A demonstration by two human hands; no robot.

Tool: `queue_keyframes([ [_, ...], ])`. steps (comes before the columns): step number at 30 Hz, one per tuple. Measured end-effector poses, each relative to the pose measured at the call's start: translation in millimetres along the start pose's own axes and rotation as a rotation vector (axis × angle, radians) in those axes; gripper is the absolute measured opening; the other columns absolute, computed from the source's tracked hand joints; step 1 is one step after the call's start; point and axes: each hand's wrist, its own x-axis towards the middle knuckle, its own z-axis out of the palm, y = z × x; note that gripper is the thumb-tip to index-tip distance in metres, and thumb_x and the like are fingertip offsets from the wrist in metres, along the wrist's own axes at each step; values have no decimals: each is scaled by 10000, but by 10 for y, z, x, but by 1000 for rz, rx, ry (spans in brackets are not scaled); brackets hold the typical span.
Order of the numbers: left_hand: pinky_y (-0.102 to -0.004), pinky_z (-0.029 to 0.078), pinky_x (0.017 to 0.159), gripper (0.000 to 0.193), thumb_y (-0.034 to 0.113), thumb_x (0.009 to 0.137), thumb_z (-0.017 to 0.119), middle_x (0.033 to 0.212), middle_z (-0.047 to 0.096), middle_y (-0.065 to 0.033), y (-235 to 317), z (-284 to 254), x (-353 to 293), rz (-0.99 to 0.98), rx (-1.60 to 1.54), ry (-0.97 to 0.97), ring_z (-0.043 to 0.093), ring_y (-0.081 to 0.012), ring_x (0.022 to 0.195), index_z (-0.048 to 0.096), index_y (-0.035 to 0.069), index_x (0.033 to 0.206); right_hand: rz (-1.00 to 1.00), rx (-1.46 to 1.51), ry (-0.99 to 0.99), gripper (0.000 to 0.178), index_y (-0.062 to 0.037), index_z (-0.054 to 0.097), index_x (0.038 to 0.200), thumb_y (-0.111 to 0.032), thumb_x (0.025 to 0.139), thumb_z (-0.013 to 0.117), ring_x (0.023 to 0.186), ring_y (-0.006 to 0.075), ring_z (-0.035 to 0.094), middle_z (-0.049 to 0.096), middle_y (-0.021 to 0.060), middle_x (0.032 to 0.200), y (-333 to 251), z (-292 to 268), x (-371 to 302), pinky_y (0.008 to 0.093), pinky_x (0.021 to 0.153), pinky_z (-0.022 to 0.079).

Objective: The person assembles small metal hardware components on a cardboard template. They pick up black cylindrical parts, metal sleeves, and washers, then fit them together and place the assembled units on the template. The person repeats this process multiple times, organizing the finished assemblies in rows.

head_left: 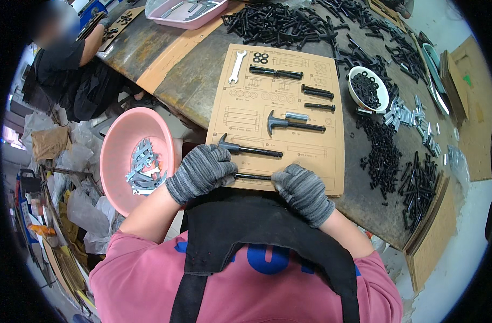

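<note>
My left hand and my right hand, both in striped grey gloves, are closed on the two ends of a slim black bolt. It lies level over the near edge of a printed cardboard sheet. Just beyond it rests a black bolt with a curved hook-shaped head, and a similar hooked bolt lies farther up beside a silver sleeve. Higher on the sheet are an open-end wrench, several black rings and several black bolts.
Left of the table stands a pink basin of wrenches. To the right are a white bowl of black rings, silver sleeves and piles of black bolts. A pink tray sits far back; another person works at far left.
</note>
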Motion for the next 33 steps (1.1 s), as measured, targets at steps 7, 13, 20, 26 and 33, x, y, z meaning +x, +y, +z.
queue_keyframes([
  [7,-386,434,613,249,195,626,686,727,533,-96,-5,-41,44,-11,-83,-26,540,-278,694,598,65,820,4,49,44,112,-106,610,833,-146,727,613,682,251,568,563,87,755,8,-39,-67,346,586,465],
  [13,-371,444,661,306,230,666,675,782,557,-127,54,-207,205,-105,-165,101,544,-286,729,603,42,896,170,34,155,169,-93,599,906,-175,759,582,739,258,583,588,97,832,518,-459,-536,335,651,476],
  [20,-307,459,622,310,202,695,656,781,544,-108,400,-99,1094,21,-336,38,566,-217,707,577,61,961,897,-273,268,274,-55,601,958,-220,741,629,822,268,586,612,127,895,993,-1066,-1423,334,736,463],
  [26,-331,478,718,399,265,756,611,959,540,-115,706,474,1980,229,-326,-79,572,-243,802,519,69,1091,1180,-239,135,419,-57,583,1022,-321,704,649,911,288,570,603,149,991,1097,-1118,-1533,373,796,442],
  [33,-373,452,801,404,265,772,586,978,539,-126,1181,961,2665,196,-36,-406,551,-287,910,512,90,1129,1076,-325,63,490,-52,525,1095,-291,689,661,955,305,542,555,179,1044,1026,-899,-1166,370,822,434],
])
